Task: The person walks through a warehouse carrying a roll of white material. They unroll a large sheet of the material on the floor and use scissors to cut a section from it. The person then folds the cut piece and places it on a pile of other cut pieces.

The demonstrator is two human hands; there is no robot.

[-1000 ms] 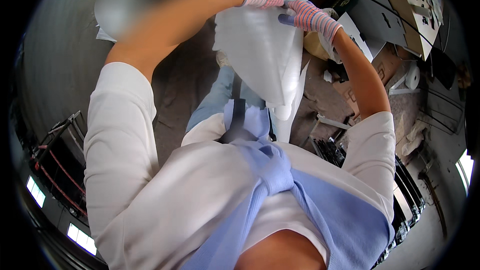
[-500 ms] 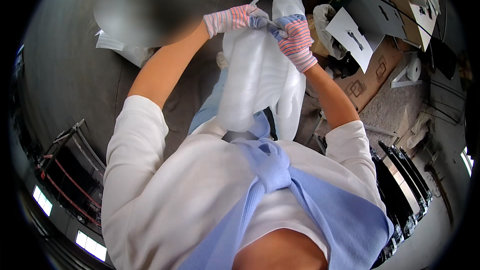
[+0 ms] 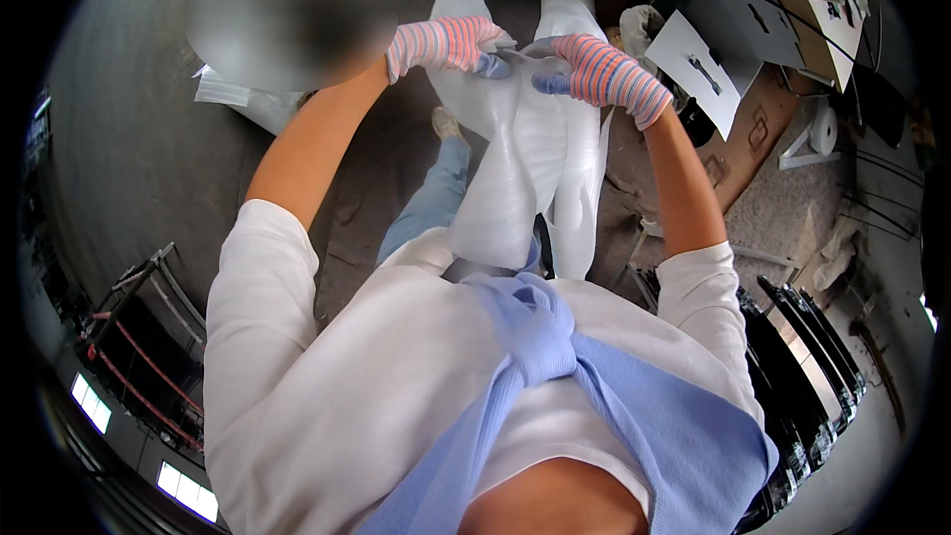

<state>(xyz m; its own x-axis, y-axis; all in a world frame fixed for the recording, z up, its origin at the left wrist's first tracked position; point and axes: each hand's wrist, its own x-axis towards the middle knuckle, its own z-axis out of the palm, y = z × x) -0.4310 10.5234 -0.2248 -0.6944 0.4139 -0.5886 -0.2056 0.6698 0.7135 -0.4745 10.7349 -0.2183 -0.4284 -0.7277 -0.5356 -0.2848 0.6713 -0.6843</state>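
A white, translucent foam packing sheet (image 3: 540,144) hangs in soft folds in front of my waist. My left hand (image 3: 458,46), in a striped glove with blue-grey fingertips, grips its upper edge, thumb on the near side. A loose flap of the sheet rises beyond that hand. Just to the right, my right hand (image 3: 609,77), gloved alike, holds the same edge between its thumb and fingers. A small gap separates the two hands. Behind the right hand stands an upright white foam-wrapped piece (image 3: 568,2); where it joins the sheet is hidden.
Cardboard boxes (image 3: 738,25) and a white panel with a dark handle-shaped print (image 3: 693,69) stand at the right. Farther right lies a white roll (image 3: 822,131). Black racked parts (image 3: 802,367) are at lower right, a metal-framed rack (image 3: 149,347) at left.
My hands have moved slightly apart, and the sheet between them has opened from a bunched pinch. A flap now stands up beyond my left hand, and the hanging folds have shifted right.
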